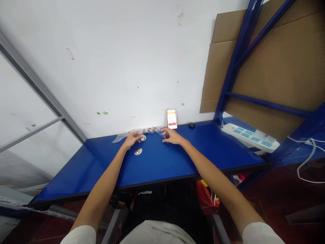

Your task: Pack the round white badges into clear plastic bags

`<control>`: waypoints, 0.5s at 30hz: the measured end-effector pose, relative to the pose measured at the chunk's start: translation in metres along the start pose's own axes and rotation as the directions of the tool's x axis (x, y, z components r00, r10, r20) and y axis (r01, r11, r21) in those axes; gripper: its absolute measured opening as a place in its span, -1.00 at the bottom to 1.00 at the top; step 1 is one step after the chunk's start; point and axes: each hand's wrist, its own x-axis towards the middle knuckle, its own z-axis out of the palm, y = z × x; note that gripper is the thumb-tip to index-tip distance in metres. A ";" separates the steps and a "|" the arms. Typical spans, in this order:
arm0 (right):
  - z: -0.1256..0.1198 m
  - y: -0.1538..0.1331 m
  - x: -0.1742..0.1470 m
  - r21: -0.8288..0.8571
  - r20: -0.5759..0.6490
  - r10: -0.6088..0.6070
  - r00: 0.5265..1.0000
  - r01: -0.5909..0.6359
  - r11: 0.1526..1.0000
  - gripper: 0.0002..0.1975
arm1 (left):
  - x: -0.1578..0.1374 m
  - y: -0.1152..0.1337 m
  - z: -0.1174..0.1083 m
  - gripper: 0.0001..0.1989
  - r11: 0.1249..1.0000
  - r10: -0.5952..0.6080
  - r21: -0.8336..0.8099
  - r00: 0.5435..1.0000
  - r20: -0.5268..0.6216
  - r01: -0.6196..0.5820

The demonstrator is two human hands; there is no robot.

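My left hand (pixel 132 139) is closed in a pinch at the edge of a round white disc with red on it (pixel 143 138). Just in front of that hand a second round disc, white with red and dark print (pixel 138 151), lies flat on the blue table (pixel 157 162). My right hand (pixel 173 136) curls its thumb and fingers around a small dark-and-red item (pixel 166 135), with clear plastic beside it; its kind is too small to make out. Behind both hands runs a row of clear plastic packets (pixel 149 130) with small red-and-white pieces inside, along the wall.
A lit phone (pixel 172 118) leans against the white wall, with a black computer mouse (pixel 191 125) to its right. The white power strip (pixel 251 137) sits at the right end by the blue metal frame (pixel 235 64). Cardboard (pixel 223 61) covers the wall there. A red bag (pixel 207 195) is below the table.
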 end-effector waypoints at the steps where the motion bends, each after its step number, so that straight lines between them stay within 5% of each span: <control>1: 0.000 -0.001 0.000 0.000 0.000 0.002 1.000 -0.002 1.000 -0.30 | 0.000 -0.001 0.000 -0.54 1.000 0.001 -0.002 1.000 0.000 -0.001; 15: -0.005 -0.012 -0.004 -0.007 0.010 0.014 1.000 -0.014 1.000 -0.34 | -0.002 0.001 0.001 -0.56 1.000 0.006 -0.007 1.000 0.010 -0.006</control>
